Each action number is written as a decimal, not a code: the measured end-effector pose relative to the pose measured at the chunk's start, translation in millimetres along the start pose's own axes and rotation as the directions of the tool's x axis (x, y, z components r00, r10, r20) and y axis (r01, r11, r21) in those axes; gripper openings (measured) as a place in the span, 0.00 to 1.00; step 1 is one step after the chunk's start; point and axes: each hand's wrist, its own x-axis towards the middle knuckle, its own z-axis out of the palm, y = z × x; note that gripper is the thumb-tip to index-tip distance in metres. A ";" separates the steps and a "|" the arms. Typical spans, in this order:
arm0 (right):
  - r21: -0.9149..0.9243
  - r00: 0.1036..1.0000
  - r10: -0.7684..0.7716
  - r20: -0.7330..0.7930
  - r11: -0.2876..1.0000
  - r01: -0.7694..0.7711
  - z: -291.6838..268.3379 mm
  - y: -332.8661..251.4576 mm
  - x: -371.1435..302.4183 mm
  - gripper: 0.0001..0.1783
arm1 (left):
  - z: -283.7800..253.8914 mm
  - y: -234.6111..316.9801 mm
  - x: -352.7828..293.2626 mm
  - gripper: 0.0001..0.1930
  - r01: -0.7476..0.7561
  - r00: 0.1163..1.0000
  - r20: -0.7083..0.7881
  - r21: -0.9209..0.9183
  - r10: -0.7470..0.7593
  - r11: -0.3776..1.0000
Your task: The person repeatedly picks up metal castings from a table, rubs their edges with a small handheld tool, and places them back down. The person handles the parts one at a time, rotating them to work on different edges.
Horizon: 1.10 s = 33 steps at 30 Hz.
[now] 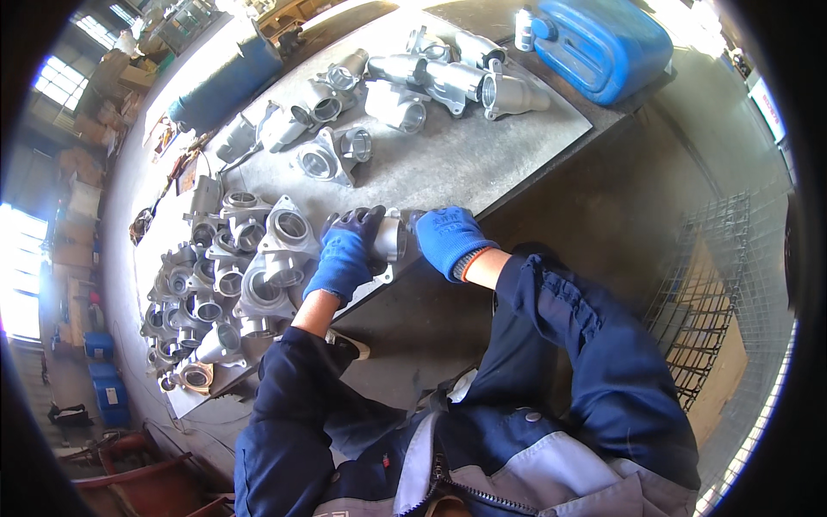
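Workshop floor is seen around a grey metal table, its long edge running from lower left to upper right. A blue canister is set at the table's far corner, and a wire mesh crate is seen at the right. Cast aluminium housings are spread in a far group and crowded in a near pile at the left. One aluminium housing is held at the table's near edge, between both gloved hands; its long axis is laid roughly left to right along the edge, and which way its open bore points cannot be told. The left hand is wrapped over the housing's left end, fingers curled tight. The right hand is closed on its right end, fingers bent around it.
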 end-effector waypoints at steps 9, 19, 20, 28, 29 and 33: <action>0.235 0.982 0.120 0.144 0.960 -0.152 -8.6 -12.6 -14.9 0.13 | -4.2 2.2 0.1 0.45 -0.054 0.998 -0.032 0.040 0.055 0.998; 0.296 0.989 0.143 0.047 0.943 -0.151 24.8 -18.2 -29.5 0.12 | -7.2 5.2 1.2 0.46 -0.025 1.000 0.016 0.028 0.025 0.999; 0.321 0.992 0.111 0.056 0.939 -0.123 35.8 -23.0 -40.0 0.12 | -8.7 6.0 2.3 0.46 -0.023 1.000 0.012 0.019 0.023 1.000; 0.567 0.978 0.193 -0.075 0.815 -0.117 43.7 -12.9 -45.7 0.17 | -19.4 3.9 2.4 0.42 -0.029 0.999 0.042 -0.128 0.035 0.991; 0.631 0.983 0.145 -0.116 0.775 -0.040 51.4 -9.2 -46.4 0.19 | -23.6 4.3 3.3 0.42 -0.020 0.997 0.074 -0.166 0.033 0.986; 0.796 0.997 0.075 -0.019 0.604 -0.031 56.6 -11.6 -38.7 0.23 | -29.5 -14.8 14.3 0.43 0.005 0.950 0.290 -0.390 0.117 0.921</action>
